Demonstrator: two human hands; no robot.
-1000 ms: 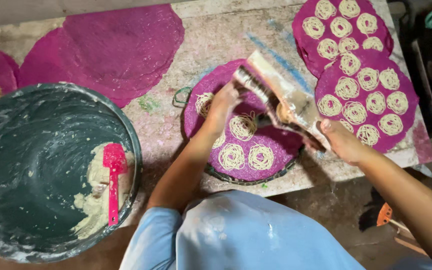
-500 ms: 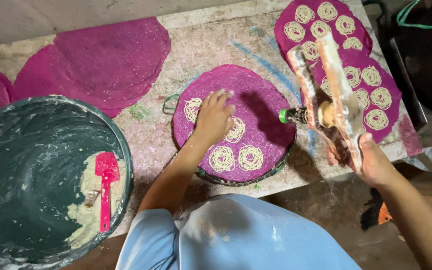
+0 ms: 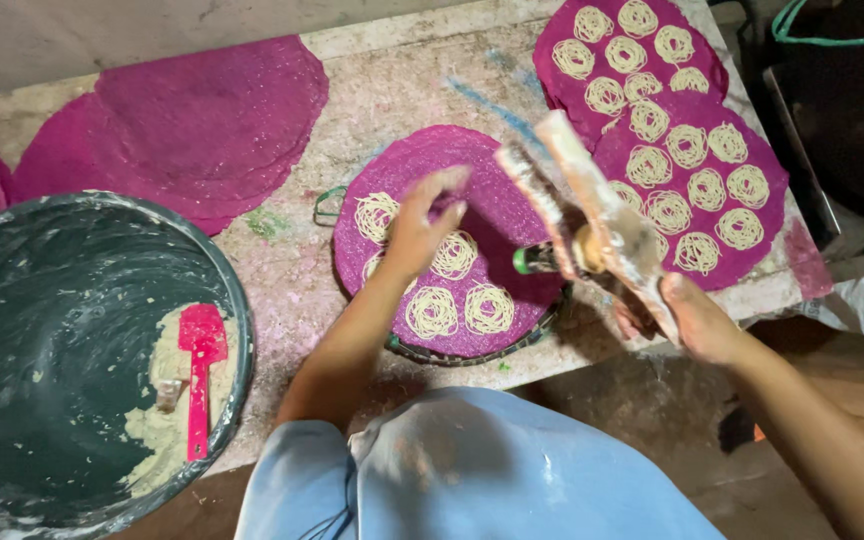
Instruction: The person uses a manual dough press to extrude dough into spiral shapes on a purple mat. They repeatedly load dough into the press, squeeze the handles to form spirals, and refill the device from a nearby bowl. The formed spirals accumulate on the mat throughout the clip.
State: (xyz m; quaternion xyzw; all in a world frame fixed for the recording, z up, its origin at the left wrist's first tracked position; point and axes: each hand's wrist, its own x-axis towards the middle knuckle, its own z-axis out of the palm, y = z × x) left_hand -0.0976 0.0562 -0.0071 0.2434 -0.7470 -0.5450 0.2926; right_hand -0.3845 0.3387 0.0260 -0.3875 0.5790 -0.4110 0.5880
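My left hand [image 3: 422,225] hovers with spread fingers over a round magenta tray [image 3: 507,215] that carries several pale noodle spirals [image 3: 432,312]. My right hand [image 3: 697,320] grips the long handles of a dough-smeared wooden noodle press [image 3: 592,215], held tilted above the tray's right edge. The press barrel points down toward the bare right part of the tray.
Two magenta trays [image 3: 742,240] filled with noodle spirals lie at the upper right. Stacked bare magenta trays [image 3: 192,110] lie at upper left. A large dark basin [image 3: 42,340] with pale dough and a red spatula [image 3: 200,370] sits at left. The stone slab [image 3: 392,95] ends near my body.
The press has swung from across the tray to its right edge and turned more upright. My left hand let go of the press and now hovers over the spirals.
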